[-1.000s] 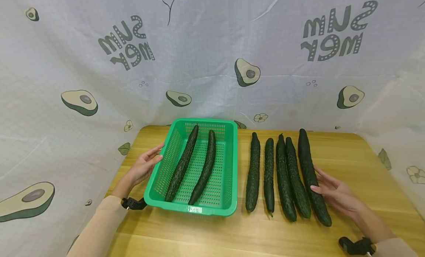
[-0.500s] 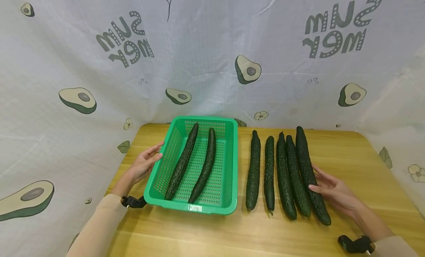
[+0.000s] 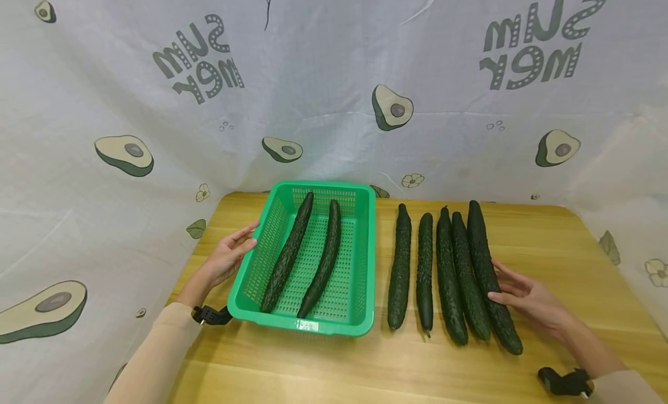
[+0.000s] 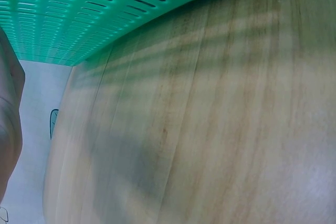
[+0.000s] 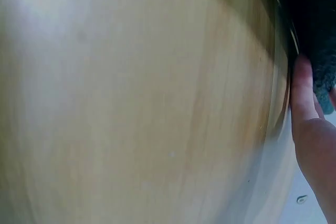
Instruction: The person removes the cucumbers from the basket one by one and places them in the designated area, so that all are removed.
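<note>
From my end, my right hand [image 3: 532,299] is pinching the rightmost cucumber [image 3: 484,265] at right of frame. My left hand [image 3: 224,259], fingers fairly straight, rests against the green basket [image 3: 371,247], centre-left. I'd call this the grasping step; next probably calls for a level lift. It's long, bumpy, slightly curved; the basket's perforated plastic.

A wrinkled white fabric curtain [image 3: 323,73] printed with green-rimmed avocados [image 3: 125,155] and mirrored grey lettering [image 3: 532,42] hangs behind a glossy, yellow-brown wood-grain table [image 3: 292,369].
</note>
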Tool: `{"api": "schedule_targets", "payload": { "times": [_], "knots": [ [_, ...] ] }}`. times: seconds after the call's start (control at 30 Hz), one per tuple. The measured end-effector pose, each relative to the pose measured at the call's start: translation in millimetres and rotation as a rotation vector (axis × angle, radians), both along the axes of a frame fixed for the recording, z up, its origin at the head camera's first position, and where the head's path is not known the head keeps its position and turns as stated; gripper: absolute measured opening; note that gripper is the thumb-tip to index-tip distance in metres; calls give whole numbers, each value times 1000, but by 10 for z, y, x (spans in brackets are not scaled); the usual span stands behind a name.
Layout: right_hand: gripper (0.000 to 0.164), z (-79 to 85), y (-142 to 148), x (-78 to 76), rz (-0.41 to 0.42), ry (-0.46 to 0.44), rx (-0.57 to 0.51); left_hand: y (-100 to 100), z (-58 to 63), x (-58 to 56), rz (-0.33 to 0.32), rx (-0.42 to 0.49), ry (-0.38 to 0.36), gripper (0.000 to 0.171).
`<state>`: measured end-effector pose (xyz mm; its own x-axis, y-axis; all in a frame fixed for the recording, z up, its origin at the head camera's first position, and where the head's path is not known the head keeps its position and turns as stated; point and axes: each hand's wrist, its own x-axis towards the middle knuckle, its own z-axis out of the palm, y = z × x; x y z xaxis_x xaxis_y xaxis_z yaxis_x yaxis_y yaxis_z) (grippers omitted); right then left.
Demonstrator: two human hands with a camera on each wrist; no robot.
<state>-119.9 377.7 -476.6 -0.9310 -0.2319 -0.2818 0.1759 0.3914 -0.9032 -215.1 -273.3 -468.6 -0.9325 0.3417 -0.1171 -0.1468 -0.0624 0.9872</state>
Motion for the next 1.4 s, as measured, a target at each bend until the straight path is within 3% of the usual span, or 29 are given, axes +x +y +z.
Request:
{"api": "schedule_targets", "payload": {
  "times": [0.27,0.5,0.63,1.07,1.4],
  "knots": [
    [81,39,46,-22,27,95,147,4,4,-12,-17,-6,7,63],
    [75,52,59,-19,7,92,203,3,-12,-26,-19,1,13,63],
    [72,38,66,-19,-13,93,180,-1,-17,-19,-21,8,6,63],
    [67,-18,66,-39,-70,96,-47,0,-12,-17,-9,37,-4,60],
    [62,-23,88,-76,-49,137,88,2,1,-11,-6,44,-14,60]
  ]
}}
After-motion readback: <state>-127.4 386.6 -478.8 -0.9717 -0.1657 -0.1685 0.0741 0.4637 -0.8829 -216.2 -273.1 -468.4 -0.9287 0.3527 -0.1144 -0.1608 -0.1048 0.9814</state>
